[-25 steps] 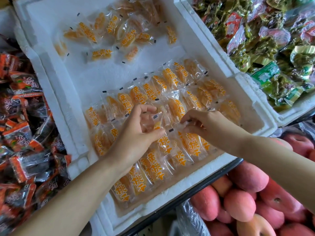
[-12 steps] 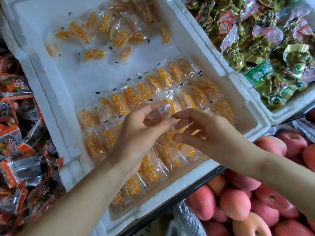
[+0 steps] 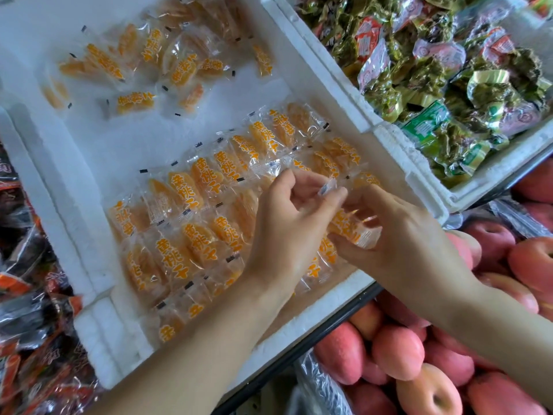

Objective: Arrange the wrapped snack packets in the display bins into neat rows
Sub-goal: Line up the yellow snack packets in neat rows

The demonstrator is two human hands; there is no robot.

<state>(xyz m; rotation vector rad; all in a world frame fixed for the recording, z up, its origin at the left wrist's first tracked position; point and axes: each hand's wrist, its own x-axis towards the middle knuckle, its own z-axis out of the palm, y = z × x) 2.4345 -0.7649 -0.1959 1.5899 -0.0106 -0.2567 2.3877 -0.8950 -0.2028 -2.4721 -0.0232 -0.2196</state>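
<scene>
Left hand pinches the end seal and right hand grips the body of one dried-peach packet, apparently to square it with the foam bin's rows.

Pile of pink-red fruit below right, dark shelf edge, soft daylight

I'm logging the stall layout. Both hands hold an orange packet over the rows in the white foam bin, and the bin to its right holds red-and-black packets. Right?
One slip: the head view shows the right-hand bin holding green packets; the red-and-black packets lie to the left. The left hand and right hand do hold the orange packet over the rows.
</scene>
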